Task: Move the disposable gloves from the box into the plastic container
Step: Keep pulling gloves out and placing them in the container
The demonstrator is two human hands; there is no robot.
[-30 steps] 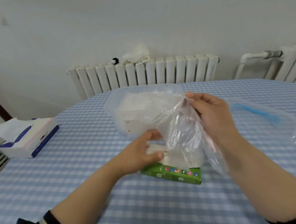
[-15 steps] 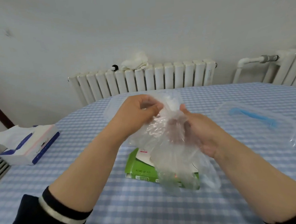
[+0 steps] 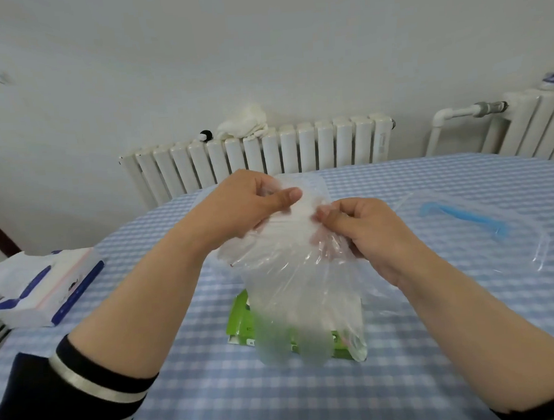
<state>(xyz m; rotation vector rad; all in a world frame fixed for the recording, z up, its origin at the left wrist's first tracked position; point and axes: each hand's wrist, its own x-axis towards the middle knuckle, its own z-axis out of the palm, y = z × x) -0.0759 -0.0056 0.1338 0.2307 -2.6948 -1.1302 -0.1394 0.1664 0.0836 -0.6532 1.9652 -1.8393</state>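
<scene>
Blue-checked cloth covers the table [image 3: 428, 176], and at nine o'clock on it sits a tissue pack [image 3: 45, 286], well apart from the work. The left hand [image 3: 246, 208] pinches the upper edge of the clear gloves [image 3: 298, 282] between thumb and curled fingers; the right hand [image 3: 363, 234], just beside it at three o'clock, pinches the same edge. The film hangs from both grips toward six o'clock, its long axis running near-vertical, its lower tips blurred over the green box [image 3: 243, 324] lying on the cloth. The plastic container [image 3: 316, 183] shows only as a clear rim at twelve o'clock, just behind the hands, so the drop is probably a short carry away from the body, and the left hand looks nearer. At three o'clock the lid [image 3: 482, 231] with its blue handle lies flat, clear of that path.
</scene>
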